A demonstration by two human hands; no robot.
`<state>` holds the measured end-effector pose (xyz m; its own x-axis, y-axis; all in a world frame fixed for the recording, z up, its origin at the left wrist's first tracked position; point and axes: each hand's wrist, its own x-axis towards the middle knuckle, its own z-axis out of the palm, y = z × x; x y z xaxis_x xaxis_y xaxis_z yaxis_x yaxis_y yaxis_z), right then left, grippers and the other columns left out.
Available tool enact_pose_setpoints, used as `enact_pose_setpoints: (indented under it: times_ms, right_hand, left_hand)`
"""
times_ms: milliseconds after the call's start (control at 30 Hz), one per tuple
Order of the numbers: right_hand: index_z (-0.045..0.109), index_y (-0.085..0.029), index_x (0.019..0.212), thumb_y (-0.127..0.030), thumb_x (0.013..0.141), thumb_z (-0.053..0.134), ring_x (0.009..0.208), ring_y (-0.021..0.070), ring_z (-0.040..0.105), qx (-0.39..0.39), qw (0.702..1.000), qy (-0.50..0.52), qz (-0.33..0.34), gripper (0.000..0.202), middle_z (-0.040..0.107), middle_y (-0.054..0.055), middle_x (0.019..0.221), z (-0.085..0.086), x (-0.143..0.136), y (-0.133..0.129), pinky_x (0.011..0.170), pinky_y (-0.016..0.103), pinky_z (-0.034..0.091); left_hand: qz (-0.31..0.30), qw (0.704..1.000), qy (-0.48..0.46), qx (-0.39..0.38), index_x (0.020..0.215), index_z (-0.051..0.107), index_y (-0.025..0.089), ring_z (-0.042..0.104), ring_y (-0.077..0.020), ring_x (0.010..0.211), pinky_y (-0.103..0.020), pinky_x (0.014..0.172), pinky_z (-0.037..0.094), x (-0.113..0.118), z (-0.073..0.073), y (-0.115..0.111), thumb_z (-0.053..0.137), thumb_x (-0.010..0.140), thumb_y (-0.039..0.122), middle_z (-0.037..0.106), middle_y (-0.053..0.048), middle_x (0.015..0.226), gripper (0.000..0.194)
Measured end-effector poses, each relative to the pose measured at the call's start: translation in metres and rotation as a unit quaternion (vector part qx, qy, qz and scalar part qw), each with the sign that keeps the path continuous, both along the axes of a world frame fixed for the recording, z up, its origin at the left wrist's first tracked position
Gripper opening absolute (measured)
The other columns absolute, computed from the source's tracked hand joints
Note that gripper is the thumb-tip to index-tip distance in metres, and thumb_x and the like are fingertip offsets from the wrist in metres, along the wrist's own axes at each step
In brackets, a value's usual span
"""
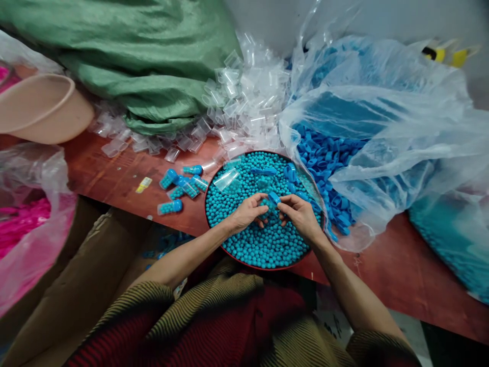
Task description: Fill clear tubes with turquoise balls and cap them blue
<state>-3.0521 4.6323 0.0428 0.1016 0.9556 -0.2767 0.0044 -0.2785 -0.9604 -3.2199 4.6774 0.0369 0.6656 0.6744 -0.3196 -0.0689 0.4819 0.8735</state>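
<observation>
Over a round tray (267,266) filled with small turquoise beads (263,250), both my hands are held close together. My right hand (300,216) pinches a blue plastic cap (274,198) between thumb and fingers. On the other side of the cap, my left hand (248,213) is closed in a pinch; what sits between its fingers blends with the beads and cannot be made out. A clear plastic tube (226,179) lies on the beads at the tray's upper left. More blue caps (291,173) rest on the beads at the upper right.
Several capped, bead-filled tubes (170,206) lie left of the tray on the red table (110,176). Clear tubes (260,102) are heaped behind, beside a green sack (153,61). A plastic bag (382,112) of blue caps stands right. A beige tub (46,109) is far left.
</observation>
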Motion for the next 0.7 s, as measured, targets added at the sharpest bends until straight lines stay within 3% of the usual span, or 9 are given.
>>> enact_pose_setpoints:
  times_ms: [67,133,200,267,333,433,567,700]
  right_hand:
    - [0.058,-0.019,0.085,-0.047,0.073,0.060,0.046,0.0129,0.053,0.018,0.999,-0.050,-0.007,0.031,0.057,-0.003,0.056,0.000,0.005,-0.001,0.041,0.025,0.046]
    - [0.058,-0.019,0.089,-0.045,0.079,0.054,0.055,0.0154,0.058,0.052,0.985,-0.161,-0.025,0.028,0.063,0.001,0.066,-0.001,0.009,-0.003,0.048,0.028,0.049]
    - [0.060,-0.019,0.092,-0.039,0.082,0.051,0.073,0.0199,0.063,0.093,0.952,-0.286,-0.047,0.024,0.067,0.007,0.082,-0.001,0.011,-0.006,0.064,0.033,0.052]
    - [0.063,-0.019,0.094,-0.034,0.083,0.051,0.090,0.0233,0.062,0.136,0.925,-0.351,-0.053,0.022,0.067,0.010,0.095,0.001,0.009,-0.010,0.080,0.037,0.049]
    - [0.065,-0.021,0.094,-0.033,0.083,0.052,0.091,0.0229,0.062,0.166,0.925,-0.341,-0.022,0.021,0.069,0.009,0.097,0.003,0.004,-0.012,0.083,0.037,0.048]
    - [0.068,-0.023,0.090,-0.035,0.081,0.056,0.078,0.0201,0.064,0.152,0.955,-0.252,0.036,0.019,0.070,0.004,0.084,0.005,-0.001,-0.012,0.073,0.033,0.050]
    - [0.071,-0.023,0.089,-0.035,0.079,0.058,0.076,0.0199,0.064,0.114,0.972,-0.203,0.036,0.021,0.070,0.002,0.077,0.002,-0.002,-0.009,0.065,0.030,0.049]
    - [0.073,-0.023,0.086,-0.033,0.079,0.058,0.073,0.0187,0.063,0.138,0.967,-0.212,0.028,0.019,0.071,0.002,0.080,0.002,-0.004,-0.009,0.069,0.031,0.049]
  left_hand:
    - [-0.005,1.000,0.002,-0.007,0.110,0.047,0.016,0.056,-0.0061,0.054,-0.016,0.043,0.046,-0.002,0.000,0.000,0.063,0.074,0.031,0.057,0.000,0.084,0.042]
    - [-0.006,1.000,0.011,-0.013,0.112,0.045,0.016,0.057,-0.0066,0.054,-0.016,0.042,0.045,-0.004,0.001,0.000,0.062,0.075,0.032,0.057,0.000,0.083,0.044]
    - [-0.005,1.000,0.022,-0.011,0.114,0.044,0.016,0.056,-0.0068,0.053,-0.016,0.042,0.044,-0.006,0.001,0.000,0.062,0.075,0.032,0.058,0.000,0.082,0.046]
    - [-0.003,1.000,0.031,-0.002,0.117,0.043,0.016,0.055,-0.0064,0.053,-0.015,0.042,0.043,-0.006,0.001,0.000,0.062,0.075,0.034,0.058,0.000,0.081,0.049]
    - [0.002,0.999,0.037,0.016,0.119,0.043,0.016,0.054,-0.0056,0.052,-0.015,0.042,0.043,-0.005,0.002,-0.001,0.063,0.074,0.034,0.057,0.000,0.080,0.052]
    - [0.005,0.998,0.044,0.049,0.122,0.045,0.016,0.052,-0.0048,0.052,-0.015,0.042,0.041,-0.002,0.004,-0.004,0.062,0.075,0.033,0.057,0.000,0.083,0.053]
    - [0.008,0.995,0.062,0.072,0.128,0.043,0.017,0.051,-0.0047,0.050,-0.015,0.040,0.039,0.000,0.004,-0.008,0.059,0.076,0.030,0.058,-0.002,0.089,0.056]
    - [0.030,0.994,0.070,0.078,0.131,0.043,0.019,0.050,-0.0049,0.047,-0.015,0.038,0.037,0.002,0.005,-0.012,0.056,0.078,0.028,0.056,0.001,0.077,0.056]
